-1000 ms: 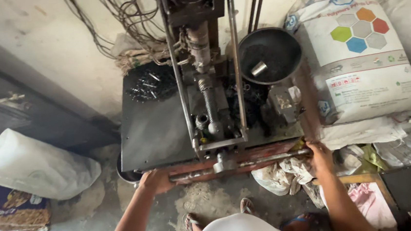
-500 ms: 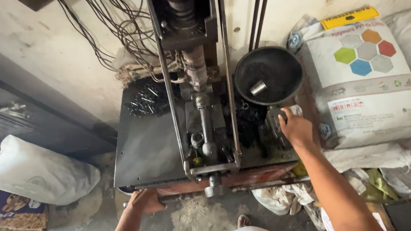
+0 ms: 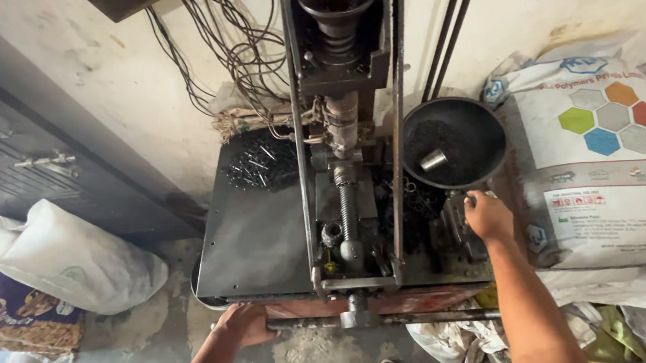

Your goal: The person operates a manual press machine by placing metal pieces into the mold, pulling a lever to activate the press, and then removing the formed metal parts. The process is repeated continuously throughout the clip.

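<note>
Gripping the steel bar (image 3: pixel 395 319) along the machine's front edge, the left hand (image 3: pixel 246 323) was closed; rigid, heavy-looking, best held at its ends. Right hand (image 3: pixel 488 216) rested curled beside the black bowl (image 3: pixel 481 134).

Two hands (image 3: pixel 246 323), one black bowl (image 3: pixel 454 142), one press machine (image 3: pixel 344 141), one printed sack (image 3: pixel 613 159), one metal cup (image 3: pixel 433 160)

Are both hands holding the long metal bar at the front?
No, only the left hand grips the bar; the right hand is up beside the black bowl.
</note>
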